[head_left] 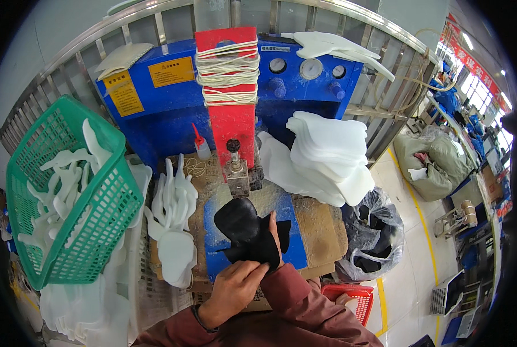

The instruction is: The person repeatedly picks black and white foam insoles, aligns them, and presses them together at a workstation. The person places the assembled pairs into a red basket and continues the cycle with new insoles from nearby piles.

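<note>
Printed yellow labels (171, 72) on blue machine (177, 99), pale label (274, 49) above gauge (277, 65), lettered red banner (477, 68)

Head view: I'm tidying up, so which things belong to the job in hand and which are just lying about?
Likely in use:
black piece, held by left hand and right hand
blue mat below
metal head beyond

Probably just lying about:
notebook
red-tipped bottle
sacks

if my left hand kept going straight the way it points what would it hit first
Probably the black piece: the left hand seems to touch its lower edge already. Depth is unclear from this view.
</note>
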### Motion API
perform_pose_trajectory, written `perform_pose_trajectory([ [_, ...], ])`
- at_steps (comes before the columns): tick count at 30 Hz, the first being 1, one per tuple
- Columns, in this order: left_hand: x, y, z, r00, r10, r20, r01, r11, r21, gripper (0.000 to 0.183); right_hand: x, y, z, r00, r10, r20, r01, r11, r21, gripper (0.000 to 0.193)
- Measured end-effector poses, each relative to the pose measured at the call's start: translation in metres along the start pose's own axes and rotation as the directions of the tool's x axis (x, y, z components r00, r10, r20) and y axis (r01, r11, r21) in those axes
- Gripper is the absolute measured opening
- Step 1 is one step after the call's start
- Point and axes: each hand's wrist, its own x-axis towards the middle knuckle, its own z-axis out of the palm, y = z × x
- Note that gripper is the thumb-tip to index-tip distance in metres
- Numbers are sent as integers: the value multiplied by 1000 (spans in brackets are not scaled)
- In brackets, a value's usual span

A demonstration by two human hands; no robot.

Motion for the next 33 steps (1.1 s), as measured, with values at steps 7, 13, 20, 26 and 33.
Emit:
perform_pose_trajectory([
  [7,2,2,5,1000,24,-11,-24,997,-67,32,-9,-12,4,991,-111,-76,109,994,-26,85],
  [13,6,-2,11,999,42,8,-41,995,-86,36,-8,-25,-10,984,-136,117,127,988,82,87],
  [20,14,-9,17,998,63,10,-62,992,-106,37,-5,-33,-14,969,-162,189,142,983,115,91],
  [26,22,-11,20,999,53,-11,-54,991,-121,34,2,-37,-18,964,-258,60,257,966,33,94],
  [33,30,-15,22,1000,21,-7,-21,990,-137,28,10,-41,-14,956,-281,88,269,955,123,93],
])
